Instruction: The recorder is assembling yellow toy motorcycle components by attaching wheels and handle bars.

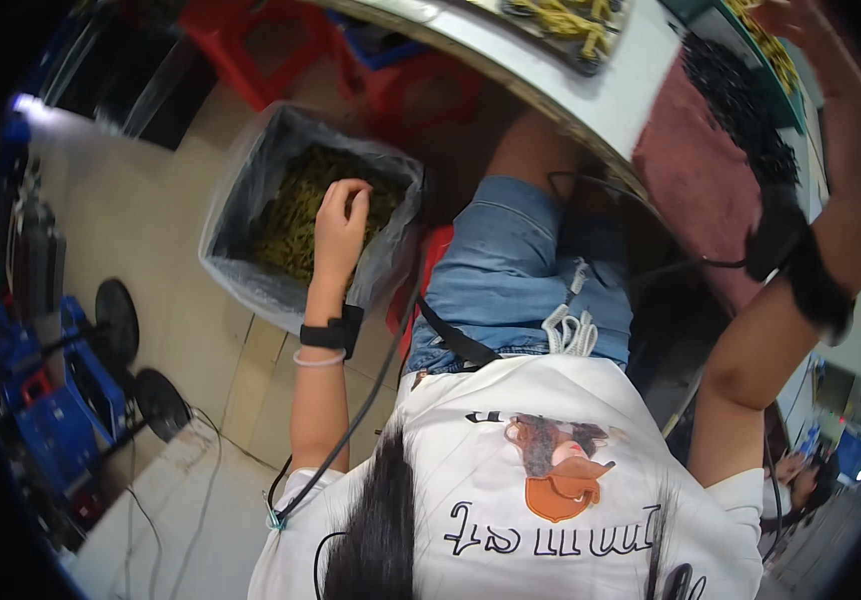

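My left hand (343,228) is over a bin lined with a clear plastic bag (233,238). Its fingers are curled in toward the thumb, and whatever they may hold is hidden. Below it, a heap of small yellow-green strip-like pieces (295,215) fills part of the bin. At the top right, my right hand (800,22) reaches up beside a green tray (785,85) with yellow pieces in it. The picture's edge cuts this hand off, so its grip is unclear. Many small black pieces (735,100) lie on a pink cloth (695,165) near my right forearm.
A white table (510,45) spans the top, carrying a flat tray of yellow pieces (580,30). Red stools (260,45) stand behind the bin. Blue wheeled equipment (60,425) is at the left. Cables run past both arms. Another person (800,480) is at far right.
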The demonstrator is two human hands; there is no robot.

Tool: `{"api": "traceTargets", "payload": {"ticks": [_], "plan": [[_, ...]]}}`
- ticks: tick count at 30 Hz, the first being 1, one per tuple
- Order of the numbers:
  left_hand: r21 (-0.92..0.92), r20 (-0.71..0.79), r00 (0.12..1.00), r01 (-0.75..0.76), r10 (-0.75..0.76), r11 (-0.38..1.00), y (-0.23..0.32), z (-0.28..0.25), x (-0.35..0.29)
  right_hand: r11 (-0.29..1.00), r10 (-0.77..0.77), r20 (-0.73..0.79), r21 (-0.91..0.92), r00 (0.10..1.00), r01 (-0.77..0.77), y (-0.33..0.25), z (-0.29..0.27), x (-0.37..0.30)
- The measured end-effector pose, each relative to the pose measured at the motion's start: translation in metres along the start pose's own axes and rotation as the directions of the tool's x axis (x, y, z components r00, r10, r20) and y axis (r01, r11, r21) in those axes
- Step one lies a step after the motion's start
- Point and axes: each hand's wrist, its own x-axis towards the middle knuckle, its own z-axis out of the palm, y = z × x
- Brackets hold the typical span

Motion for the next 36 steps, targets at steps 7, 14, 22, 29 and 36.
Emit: {"api": "traceTargets", "payload": {"ticks": [7,14,22,29,36], "plan": [[0.341,-0.052,0.757,0.627,-0.652,0.7,-0.228,-0.018,-0.118,0.896,-0.036,0.634,0.363,0.773,-0.256,0.021,0.202,-0.011],[0.276,0.053,0.538,0.801,-0.841,0.53,-0.265,-0.011,-0.123,0.915,0.132,0.933,0.016,0.335,-0.403,0.106,0.38,-0.059],[0.231,-0.069,0.47,0.866,-0.88,0.444,-0.396,0.005,-0.077,0.914,0.362,0.919,-0.384,-0.157,-0.135,0.198,0.555,-0.143],[0.291,-0.32,0.662,0.75,-0.678,0.594,-0.464,0.002,0.027,0.797,0.496,0.864,-0.49,-0.079,-0.352,0.269,0.652,-0.18],[0.418,-0.335,0.601,0.785,-0.725,0.457,-0.492,0.041,0.046,0.633,0.584,0.801,-0.35,0.13,-0.69,0.329,0.732,-0.207]]}}
